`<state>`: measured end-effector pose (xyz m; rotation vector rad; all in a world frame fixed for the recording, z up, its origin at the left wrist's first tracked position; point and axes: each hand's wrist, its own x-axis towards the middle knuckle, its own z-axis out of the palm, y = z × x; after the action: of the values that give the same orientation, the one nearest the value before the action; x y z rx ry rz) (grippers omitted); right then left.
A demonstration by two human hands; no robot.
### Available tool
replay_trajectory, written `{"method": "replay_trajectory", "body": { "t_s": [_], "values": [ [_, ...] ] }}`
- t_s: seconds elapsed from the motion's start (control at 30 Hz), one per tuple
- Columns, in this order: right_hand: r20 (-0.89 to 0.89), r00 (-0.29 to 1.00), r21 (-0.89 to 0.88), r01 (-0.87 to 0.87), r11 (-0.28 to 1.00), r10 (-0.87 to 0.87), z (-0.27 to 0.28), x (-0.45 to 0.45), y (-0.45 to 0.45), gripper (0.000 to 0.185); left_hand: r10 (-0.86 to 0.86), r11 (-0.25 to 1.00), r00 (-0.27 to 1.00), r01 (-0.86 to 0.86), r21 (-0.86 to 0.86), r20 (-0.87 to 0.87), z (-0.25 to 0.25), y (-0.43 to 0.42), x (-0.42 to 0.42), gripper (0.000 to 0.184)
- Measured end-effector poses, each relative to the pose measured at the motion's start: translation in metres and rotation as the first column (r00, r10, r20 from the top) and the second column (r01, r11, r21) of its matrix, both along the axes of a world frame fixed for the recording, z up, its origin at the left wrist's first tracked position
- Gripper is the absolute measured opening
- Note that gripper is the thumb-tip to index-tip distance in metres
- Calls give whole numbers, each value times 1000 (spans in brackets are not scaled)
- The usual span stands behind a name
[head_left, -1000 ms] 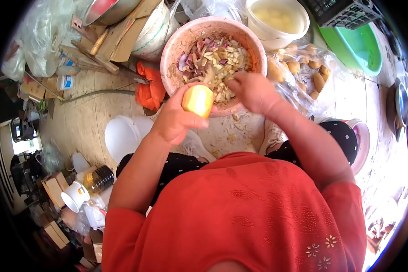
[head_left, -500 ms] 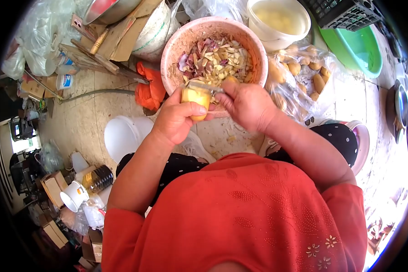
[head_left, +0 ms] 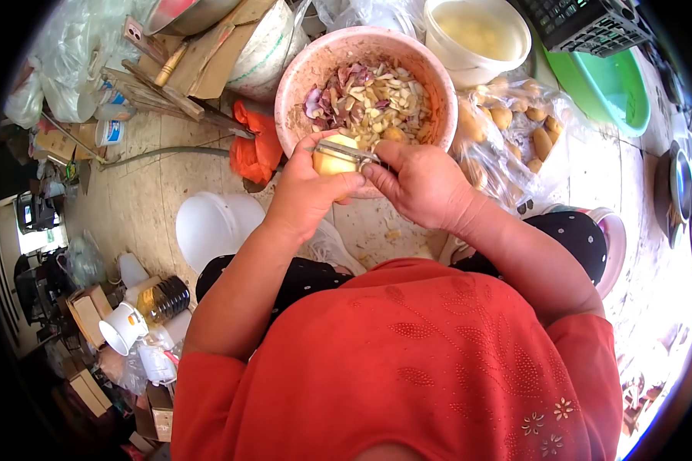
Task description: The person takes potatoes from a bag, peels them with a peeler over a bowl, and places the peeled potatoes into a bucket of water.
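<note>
My left hand (head_left: 306, 192) is closed round a pale yellow potato (head_left: 334, 163), its thumb lying across the near side. A metal peeler (head_left: 344, 150) rests against the top of that potato. The peeler's handle end is gripped by my right hand (head_left: 423, 183), fingers and thumb pinched together. Both hands are over the near rim of a pink basin (head_left: 291, 100), which holds a heap of peelings (head_left: 384, 96), pale and brownish with some purplish pieces. My fingers partly hide the peeler's handle and the potato's underside.
Unpeeled potatoes (head_left: 540, 142) lie in a clear plastic bag to the right. Behind it stands a white bucket (head_left: 444, 48) with pale pieces in liquid. A green tub (head_left: 637, 115) is at the far right. An orange-red bag (head_left: 254, 146) and a white bucket (head_left: 200, 230) are left.
The potato has turned in my left hand, and the peeler now lies across its top at a different tilt. My right hand has shifted slightly; its fingers are more closed round the handle.
</note>
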<state>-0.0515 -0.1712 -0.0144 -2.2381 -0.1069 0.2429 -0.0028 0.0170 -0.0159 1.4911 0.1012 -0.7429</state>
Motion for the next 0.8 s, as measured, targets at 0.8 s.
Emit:
{"method": "replay_trajectory", "body": {
  "t_s": [0.8],
  "values": [
    [-46,986,-220,143,965,-157,-25,25,-39,34,-144,976,975,111,-189,-170,26,3,-9,66]
  ]
}}
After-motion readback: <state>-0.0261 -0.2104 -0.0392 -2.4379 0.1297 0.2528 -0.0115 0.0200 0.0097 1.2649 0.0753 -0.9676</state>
